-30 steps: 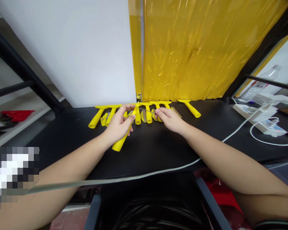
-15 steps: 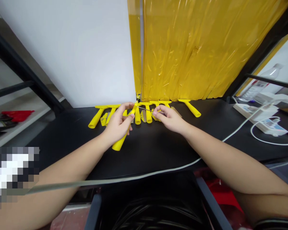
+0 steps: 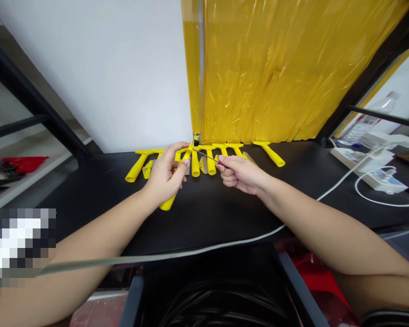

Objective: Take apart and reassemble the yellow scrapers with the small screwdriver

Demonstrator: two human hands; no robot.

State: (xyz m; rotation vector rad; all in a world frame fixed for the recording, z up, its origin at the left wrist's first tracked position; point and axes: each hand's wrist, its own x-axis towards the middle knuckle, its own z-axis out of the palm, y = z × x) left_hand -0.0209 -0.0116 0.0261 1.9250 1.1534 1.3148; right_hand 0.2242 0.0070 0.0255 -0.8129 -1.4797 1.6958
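My left hand (image 3: 167,175) is closed around a yellow plastic scraper (image 3: 170,202), its hollow handle slanting down toward me and its head partly hidden by my fingers. In my fisted right hand (image 3: 240,172) is a thin-shafted screwdriver (image 3: 206,156), its handle mostly covered by the fingers. The shaft points left, its tip at the head of the held scraper. Behind both hands, several more yellow scrapers (image 3: 136,169) stand in a row along the back of the black table. Small yellow pieces (image 3: 147,170) and flat metal blades lie among them.
At the back rise a white panel (image 3: 122,77) and a yellow plastic-wrapped one (image 3: 276,72). One scraper (image 3: 274,156) lies apart at right. A white power strip (image 3: 371,170) and a clear bottle (image 3: 371,118) are far right. A pale cable (image 3: 211,247) crosses the table's front.
My right hand has turned from a fingertip hold into a fuller fist around the screwdriver handle. The held scraper has risen slightly, its head still at the screwdriver tip.
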